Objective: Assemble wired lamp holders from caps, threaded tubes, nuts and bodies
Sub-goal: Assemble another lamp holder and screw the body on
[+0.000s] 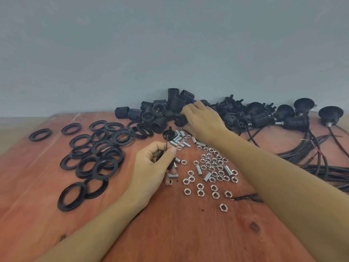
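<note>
Black wire [167, 143] sits pinched in the left hand [153, 167], by the tubes [179, 138]. Right hand [203, 118] reaches far back, fingers curled on a black body [179, 120] in the pile.

Near edge of the surface [179, 237]: bare wood and the widest free lane, open from centre to the left corner.

Left third: black rings [98, 157], scattered and overlapping, with bare strips only between the outer ones.

Back centre: heap of black bodies [160, 112] piled against the wall [170, 44]; right hand [203, 118] sits on top.

Centre: nuts [211, 167] and threaded tubes [179, 138] spread thin, with small gaps.

Left hand [153, 167], pinching a wire [167, 146], plugs the space between rings and nuts.

Right: cables [321, 163] bundled along the edge, the right forearm lying across the approach.

Back right: assembled holders [294, 120], possibly touching the wall; the view is too distorted to tell.
</note>
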